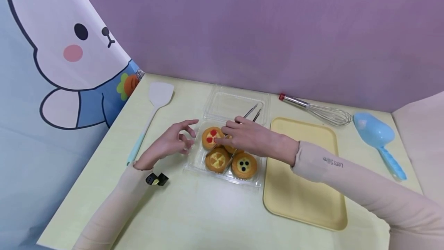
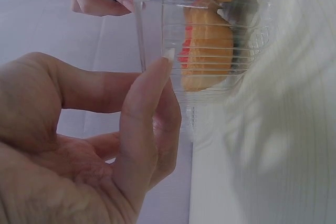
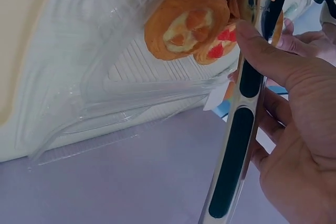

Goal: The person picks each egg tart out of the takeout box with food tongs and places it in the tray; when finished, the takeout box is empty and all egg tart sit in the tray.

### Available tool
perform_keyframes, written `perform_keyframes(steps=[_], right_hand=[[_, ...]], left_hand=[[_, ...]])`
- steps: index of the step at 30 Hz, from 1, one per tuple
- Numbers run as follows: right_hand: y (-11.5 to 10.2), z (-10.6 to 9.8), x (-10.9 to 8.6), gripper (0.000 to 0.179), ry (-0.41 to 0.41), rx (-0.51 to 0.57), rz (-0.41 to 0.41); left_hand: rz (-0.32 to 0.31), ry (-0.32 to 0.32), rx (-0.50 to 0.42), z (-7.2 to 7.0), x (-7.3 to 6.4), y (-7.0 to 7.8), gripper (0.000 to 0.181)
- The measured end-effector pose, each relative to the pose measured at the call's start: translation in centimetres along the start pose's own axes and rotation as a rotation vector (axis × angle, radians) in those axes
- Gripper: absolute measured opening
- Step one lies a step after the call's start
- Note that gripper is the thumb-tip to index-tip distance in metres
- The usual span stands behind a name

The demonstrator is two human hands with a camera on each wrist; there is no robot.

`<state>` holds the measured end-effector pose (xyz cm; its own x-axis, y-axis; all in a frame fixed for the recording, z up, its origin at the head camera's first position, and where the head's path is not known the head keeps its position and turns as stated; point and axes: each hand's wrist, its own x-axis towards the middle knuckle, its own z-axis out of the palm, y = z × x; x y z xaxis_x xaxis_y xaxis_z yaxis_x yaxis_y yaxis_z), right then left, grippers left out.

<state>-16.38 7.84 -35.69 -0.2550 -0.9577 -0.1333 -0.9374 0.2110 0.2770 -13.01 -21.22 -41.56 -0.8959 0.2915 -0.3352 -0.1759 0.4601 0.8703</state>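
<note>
A clear plastic hinged box [image 1: 222, 180] lies with its lid [image 1: 233, 102] folded back, holding several round tarts. One tart [image 1: 210, 137] has red toppings, another tart [image 1: 217, 160] has orange wedges, and a third tart [image 1: 244, 165] carries dark dots. My right hand [image 1: 247, 136] grips metal tongs [image 3: 231, 156] with dark handle inlays, their far end reaching down among the tarts. A further tart is partly hidden under this hand. Beside the box's left edge is my left hand [image 1: 172, 140], fingers loosely bent, holding nothing; contact with the rim is unclear.
Right of the box lies a yellow tray [image 1: 301, 200], partly under my right forearm. A whisk [image 1: 320, 112] and blue scoop [image 1: 374, 130] lie at the back right. A white spatula [image 1: 161, 93] with a mint handle lies left. A purple wall [image 1: 260, 30] backs the table.
</note>
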Motion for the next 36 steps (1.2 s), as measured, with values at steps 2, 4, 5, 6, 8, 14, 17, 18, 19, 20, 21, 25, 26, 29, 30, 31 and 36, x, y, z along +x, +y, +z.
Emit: perform_keyframes(steps=[2, 4, 5, 6, 8, 14, 17, 18, 19, 20, 21, 25, 26, 29, 30, 31, 36], right_hand=[[-0.1, 0.1, -0.1, 0.058, 0.014, -0.017, -0.001], [-0.1, 0.1, -0.3, 0.058, 0.024, -0.031, 0.000], [-0.2, 0.2, -0.3, 0.058, 0.027, -0.038, 0.000], [-0.2, 0.1, -0.4, 0.058, 0.028, -0.045, 0.001], [-0.3, 0.1, -0.5, 0.059, 0.026, -0.052, 0.003], [-0.4, 0.0, -0.8, 0.061, 0.032, -0.042, 0.013], [-0.2, -0.1, -1.1, 0.060, 0.055, -0.031, 0.021], [-0.2, -0.2, -1.2, 0.060, 0.062, -0.028, 0.023], [-0.1, -0.3, -1.3, 0.060, 0.069, -0.027, 0.026], [-0.1, -0.4, -1.5, 0.059, 0.077, -0.024, 0.029], [0.0, -0.5, -1.6, 0.059, 0.083, -0.019, 0.035], [0.3, -0.9, -2.6, 0.062, 0.088, 0.007, 0.077], [0.4, -1.0, -2.9, 0.064, 0.086, 0.019, 0.091], [0.7, -1.2, -4.0, 0.065, 0.086, 0.053, 0.137], [0.9, -1.3, -4.5, 0.065, 0.088, 0.062, 0.152], [1.0, -1.3, -4.9, 0.065, 0.096, 0.070, 0.166], [2.3, -1.2, -7.9, 0.065, 0.141, 0.081, 0.228]], left_hand=[[0.000, 0.001, 0.000, 0.0, 0.0, 0.0, 0.084], [0.001, 0.002, 0.002, 0.0, -0.1, 0.0, 0.084], [0.003, 0.002, 0.002, 0.1, -0.1, 0.0, 0.084], [0.003, 0.003, 0.002, 0.1, -0.1, 0.0, 0.084], [0.005, 0.003, 0.004, 0.1, -0.1, 0.0, 0.084], [0.004, 0.003, 0.005, 0.1, -0.1, 0.0, 0.084], [0.003, 0.002, 0.002, 0.0, -0.1, 0.0, 0.084], [0.004, 0.001, 0.002, 0.0, -0.1, 0.0, 0.084], [0.004, 0.000, 0.000, 0.0, -0.1, 0.0, 0.084], [0.004, 0.000, -0.002, 0.0, -0.1, 0.1, 0.084], [0.004, 0.000, -0.003, 0.0, -0.1, 0.1, 0.084], [0.001, 0.001, -0.012, 0.0, -0.2, 0.3, 0.083], [-0.001, 0.001, -0.013, 0.0, -0.2, 0.3, 0.084], [-0.008, -0.003, -0.013, 0.0, -0.2, 0.4, 0.084], [-0.011, -0.003, -0.011, -0.1, -0.2, 0.4, 0.084], [-0.013, -0.004, -0.010, -0.1, -0.2, 0.4, 0.084], [-0.014, -0.007, -0.005, 0.0, -0.1, 0.4, 0.084]])
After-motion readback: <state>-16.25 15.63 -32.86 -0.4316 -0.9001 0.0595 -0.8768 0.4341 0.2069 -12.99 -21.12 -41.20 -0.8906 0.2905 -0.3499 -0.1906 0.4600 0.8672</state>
